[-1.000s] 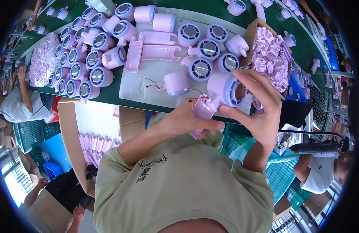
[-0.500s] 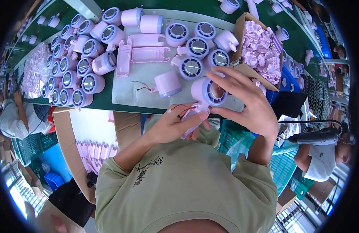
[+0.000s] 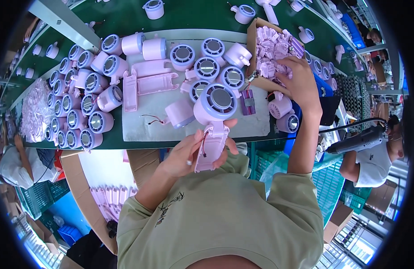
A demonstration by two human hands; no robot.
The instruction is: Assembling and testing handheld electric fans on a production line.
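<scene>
My left hand (image 3: 185, 154) is closed around the open pink handle of a handheld fan (image 3: 210, 148). The round head points away from me, with its blue-rimmed grille and silver centre disc facing up. Thin dark red wires run inside the handle. My right hand (image 3: 299, 80) reaches into a cardboard box (image 3: 270, 84) of small pink plastic parts (image 3: 270, 47). Its thumb and fingers are bent together around one of these parts, mostly hidden. Just beyond the held fan stand several more fan heads (image 3: 207, 68). One fan head with a trailing wire (image 3: 180, 113) lies tipped beside it.
Handle shells (image 3: 157, 84) lie on a pale mat (image 3: 144, 130). Many fan heads (image 3: 96, 83) crowd the left, near a bag of pink pieces (image 3: 36, 107). A small purple block (image 3: 248, 103) lies near the box. A dark power tool (image 3: 357, 141) is at right.
My right hand has left the fan head and moved right and away into the box of parts. The left hand still holds the fan, its handle now turned open side up.
</scene>
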